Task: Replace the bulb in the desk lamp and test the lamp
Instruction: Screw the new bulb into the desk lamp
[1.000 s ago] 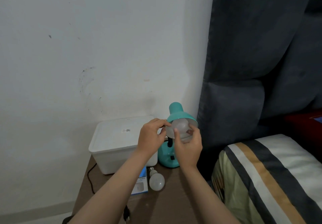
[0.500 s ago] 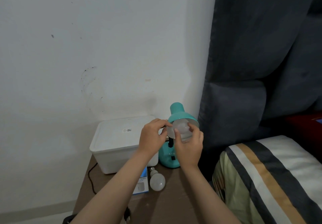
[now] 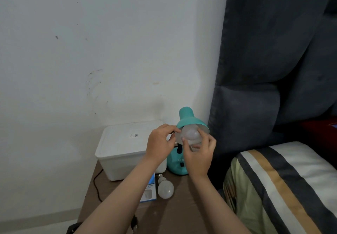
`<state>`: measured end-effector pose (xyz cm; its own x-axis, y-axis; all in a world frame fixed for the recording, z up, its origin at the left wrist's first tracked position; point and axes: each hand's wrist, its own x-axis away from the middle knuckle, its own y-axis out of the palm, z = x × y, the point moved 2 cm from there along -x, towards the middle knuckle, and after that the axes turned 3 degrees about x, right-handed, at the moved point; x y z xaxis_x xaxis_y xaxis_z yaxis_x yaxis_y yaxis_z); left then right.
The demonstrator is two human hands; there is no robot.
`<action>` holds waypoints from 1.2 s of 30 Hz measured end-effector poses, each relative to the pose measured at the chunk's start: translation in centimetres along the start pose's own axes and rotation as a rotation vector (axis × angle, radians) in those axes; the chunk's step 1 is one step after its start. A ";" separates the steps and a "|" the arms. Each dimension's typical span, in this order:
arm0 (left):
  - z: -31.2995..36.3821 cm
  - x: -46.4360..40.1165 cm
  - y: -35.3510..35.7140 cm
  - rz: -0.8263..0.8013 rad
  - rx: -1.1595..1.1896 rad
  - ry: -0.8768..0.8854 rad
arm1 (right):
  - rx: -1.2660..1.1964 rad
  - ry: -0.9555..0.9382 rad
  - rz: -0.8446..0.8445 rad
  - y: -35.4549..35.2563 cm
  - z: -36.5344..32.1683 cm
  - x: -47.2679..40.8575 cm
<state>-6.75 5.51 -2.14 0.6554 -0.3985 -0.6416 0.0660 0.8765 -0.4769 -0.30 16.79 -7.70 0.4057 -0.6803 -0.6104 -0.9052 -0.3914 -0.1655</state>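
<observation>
A teal desk lamp (image 3: 186,117) stands on a brown bedside table (image 3: 175,213), its shade tilted toward me. A white bulb (image 3: 191,134) sits in the shade's mouth, unlit. My right hand (image 3: 199,153) grips the bulb from below with fingers around it. My left hand (image 3: 160,141) pinches the shade's left rim. A second white bulb (image 3: 165,188) lies on the table beside a blue and white bulb box (image 3: 149,191), partly hidden by my left forearm.
A white lidded plastic box (image 3: 124,142) stands left of the lamp against the wall. A black cord (image 3: 96,186) runs off the table's left edge, and a plug (image 3: 134,222) lies near the front. A dark headboard (image 3: 264,88) and striped pillow (image 3: 284,184) are on the right.
My right hand's fingers have shifted around the bulb, the grip turning slightly. My left hand stays on the shade's rim. The lamp has not moved.
</observation>
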 end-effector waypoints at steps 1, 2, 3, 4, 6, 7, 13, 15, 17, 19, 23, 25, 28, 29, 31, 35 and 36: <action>-0.1 0.0 0.0 0.001 0.001 -0.002 | 0.019 -0.045 -0.010 0.1 0.1 0.0; -0.1 0.0 0.0 0.000 0.000 -0.002 | 0.039 -0.078 -0.020 0.1 0.1 0.0; -0.1 0.0 0.0 -0.002 0.000 -0.001 | 0.050 -0.094 -0.026 0.1 0.1 -0.1; 0.0 -0.1 0.1 -0.004 0.001 -0.003 | 0.044 -0.090 -0.028 0.0 0.1 -0.2; 0.0 -0.1 0.1 0.001 0.002 -0.007 | -0.004 -0.030 -0.028 -0.1 -0.1 -0.3; 0.0 0.0 0.1 0.004 0.001 -0.007 | -0.025 0.006 -0.025 -0.1 -0.1 -0.3; 0.0 0.0 0.1 0.005 -0.002 -0.007 | 0.039 -0.096 -0.033 -0.2 -0.1 -0.3; 0.0 0.0 0.1 0.007 -0.001 -0.006 | 0.059 -0.135 -0.047 -0.1 -0.2 -0.3; 0.1 0.0 0.1 0.008 0.000 -0.009 | 0.025 -0.090 -0.037 0.0 -0.2 -0.5; 0.1 0.0 0.1 0.003 -0.003 -0.013 | -0.023 0.011 -0.024 0.1 -0.2 -0.5; 0.2 0.1 0.0 0.004 -0.008 -0.013 | -0.002 0.026 -0.003 0.0 -0.5 -0.6; 0.2 0.1 0.0 0.006 -0.003 -0.013 | 0.021 -0.039 -0.007 -0.2 -0.7 -0.5; 0.3 0.0 0.0 0.018 0.009 -0.015 | 0.072 -0.135 -0.029 -0.1 -0.6 -0.3; 0.3 0.0 0.0 0.019 0.012 -0.015 | 0.071 -0.131 -0.033 -0.2 -0.6 -0.3; 0.4 0.1 0.0 0.014 0.008 -0.016 | 0.062 -0.107 -0.036 -0.2 -0.5 -0.4; 0.3 0.1 0.0 0.013 0.009 -0.019 | -0.005 0.016 -0.017 -0.2 -0.4 -0.6; 0.3 0.1 0.0 0.012 0.006 -0.018 | -0.005 0.029 -0.011 -0.2 -0.5 -0.7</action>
<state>-6.44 5.57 -2.00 0.6694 -0.3830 -0.6366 0.0625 0.8828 -0.4655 -0.31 17.04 -6.91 0.4191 -0.6933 -0.5862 -0.9001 -0.4019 -0.1681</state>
